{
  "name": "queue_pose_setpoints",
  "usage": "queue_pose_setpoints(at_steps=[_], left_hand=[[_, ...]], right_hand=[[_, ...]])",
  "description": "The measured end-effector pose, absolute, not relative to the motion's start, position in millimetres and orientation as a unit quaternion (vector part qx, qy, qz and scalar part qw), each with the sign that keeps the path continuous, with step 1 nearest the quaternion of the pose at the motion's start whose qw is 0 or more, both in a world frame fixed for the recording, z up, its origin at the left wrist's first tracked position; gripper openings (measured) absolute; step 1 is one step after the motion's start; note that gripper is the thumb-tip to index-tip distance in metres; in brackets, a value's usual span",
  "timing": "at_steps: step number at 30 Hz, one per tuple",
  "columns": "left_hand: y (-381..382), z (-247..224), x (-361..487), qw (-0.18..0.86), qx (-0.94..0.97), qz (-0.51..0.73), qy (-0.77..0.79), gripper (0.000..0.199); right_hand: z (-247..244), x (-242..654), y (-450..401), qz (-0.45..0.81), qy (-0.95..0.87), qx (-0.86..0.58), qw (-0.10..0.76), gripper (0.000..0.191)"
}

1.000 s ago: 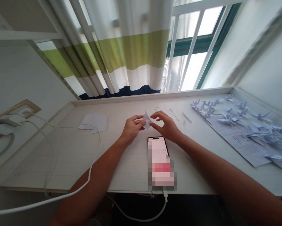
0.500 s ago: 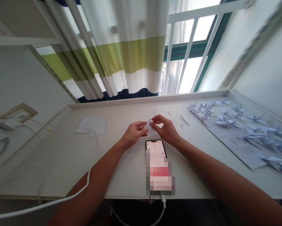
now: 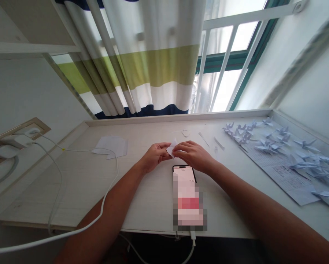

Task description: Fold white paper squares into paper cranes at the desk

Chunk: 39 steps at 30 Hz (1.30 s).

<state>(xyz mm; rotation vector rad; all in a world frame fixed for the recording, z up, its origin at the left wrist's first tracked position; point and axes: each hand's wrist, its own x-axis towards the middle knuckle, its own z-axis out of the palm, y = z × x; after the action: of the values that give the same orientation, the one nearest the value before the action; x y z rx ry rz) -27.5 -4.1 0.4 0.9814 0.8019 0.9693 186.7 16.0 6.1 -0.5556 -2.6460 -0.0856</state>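
Between my two hands, above the desk, is a small piece of folded white paper. My left hand pinches it from the left side, its fingers curled behind the paper. From the right, my right hand closes its fingers on the paper's right edge, and its fingertips partly cover the folds. Just below the hands a phone lies face up, its screen partly blurred.
Several folded paper cranes and a printed sheet cover the right side. Paper scraps lie beyond my right hand. A stack of white paper sits at left, crossed by a white cable. A charging cable hangs off the front edge.
My right hand has turned, its fingers now lying flatter over the folded paper. The whole scene has shifted slightly right in the view.
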Motion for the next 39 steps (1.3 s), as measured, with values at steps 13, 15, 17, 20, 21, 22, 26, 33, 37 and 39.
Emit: queue_pose_setpoints(at_steps=[13,15,17,20,21,22,26,33,37,39], left_hand=[[-9,-2,-32,0.714,0.458,0.409,0.337,0.054],[-9,-2,-33,0.709,0.466,0.404,0.342,0.057],[-10,-2,-31,0.704,0.468,0.41,0.342,0.058],[-11,0,-24,0.699,0.47,0.41,0.351,0.053],[-12,1,-21,0.694,0.469,0.409,0.362,0.05],[-13,1,-17,0.687,0.469,0.41,0.375,0.047],[-18,1,-3,0.625,0.486,0.438,0.425,0.043],[-16,-4,-4,0.562,0.527,0.436,0.465,0.028],[-13,-6,-7,0.522,0.543,0.449,0.481,0.025],[-13,-6,-7,0.513,0.541,0.453,0.489,0.027]], right_hand=[[15,187,6,0.154,-0.894,-0.267,0.325,0.015],[17,188,5,0.216,-0.862,-0.285,0.359,0.017],[19,189,4,0.256,-0.833,-0.3,0.389,0.019],[18,188,3,0.259,-0.818,-0.316,0.404,0.019],[16,187,3,0.252,-0.821,-0.317,0.402,0.019],[15,186,3,0.244,-0.826,-0.317,0.398,0.018],[8,180,3,0.227,-0.822,-0.328,0.407,0.017],[9,179,3,0.219,-0.777,-0.382,0.45,0.017],[9,181,2,0.2,-0.84,-0.344,0.367,0.018],[7,180,3,0.177,-0.86,-0.346,0.332,0.018]])
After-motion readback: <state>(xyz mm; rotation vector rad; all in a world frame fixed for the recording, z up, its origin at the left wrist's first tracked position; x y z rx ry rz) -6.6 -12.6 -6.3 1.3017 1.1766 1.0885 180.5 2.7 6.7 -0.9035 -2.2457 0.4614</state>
